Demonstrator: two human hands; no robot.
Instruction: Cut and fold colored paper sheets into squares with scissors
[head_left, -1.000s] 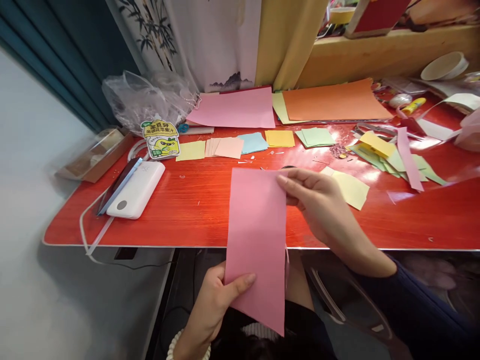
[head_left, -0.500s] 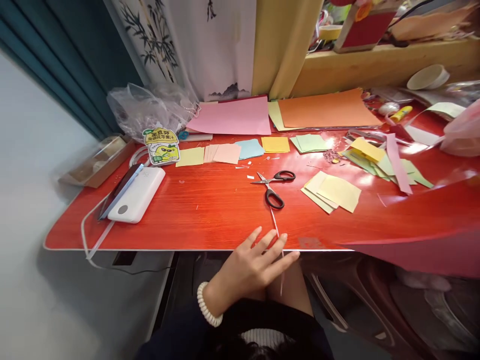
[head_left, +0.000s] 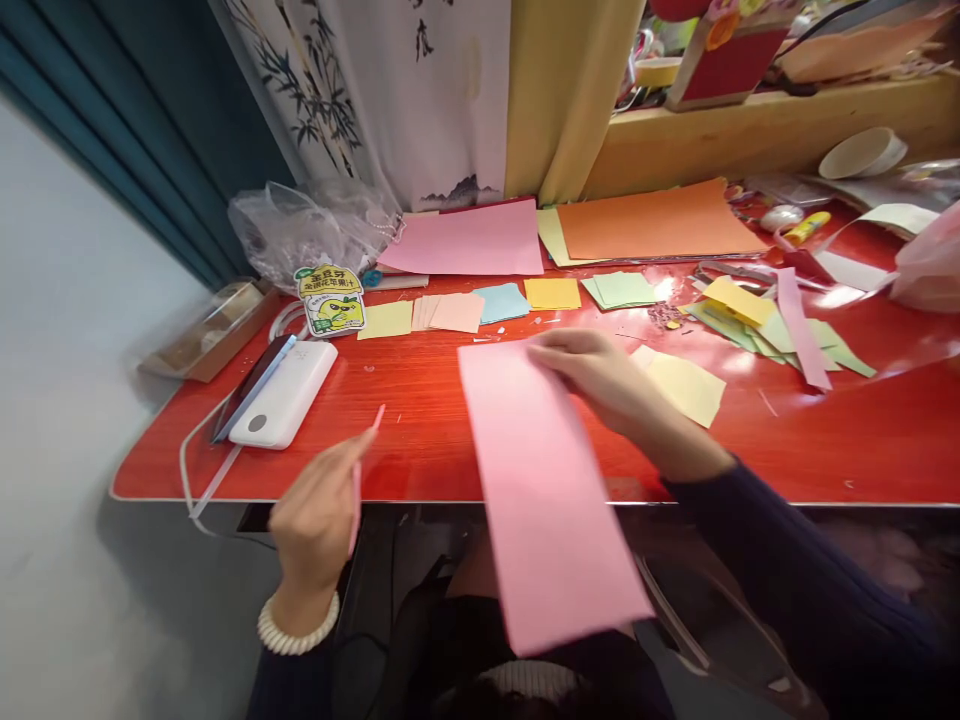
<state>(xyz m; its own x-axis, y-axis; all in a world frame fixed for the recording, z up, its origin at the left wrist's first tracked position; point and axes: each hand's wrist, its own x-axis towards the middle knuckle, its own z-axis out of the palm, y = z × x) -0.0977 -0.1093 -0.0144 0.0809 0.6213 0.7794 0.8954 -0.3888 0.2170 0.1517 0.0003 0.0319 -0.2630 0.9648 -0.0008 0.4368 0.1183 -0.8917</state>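
A thin pink paper strip point(head_left: 355, 500) is pinched in my left hand point(head_left: 319, 510), which is closed near the table's front edge at the left. My right hand point(head_left: 589, 375) grips the top right corner of a large pink sheet point(head_left: 544, 490). That sheet hangs over the table's front edge and my lap, slightly blurred. Pale yellow paper pieces point(head_left: 686, 385) lie just behind my right wrist, partly covered by it. The scissors do not show; the sheet and my right hand cover that spot.
Small coloured paper squares point(head_left: 501, 302) line the middle of the red table point(head_left: 420, 450). Pink point(head_left: 472, 240) and orange sheets point(head_left: 652, 225) lie behind them. A white power bank point(head_left: 285, 395) sits left, paper scraps point(head_left: 802, 330) right.
My left hand has moved left and closed on the thin strip. My right hand has come into view with the large pink sheet, over where the scissors lay.
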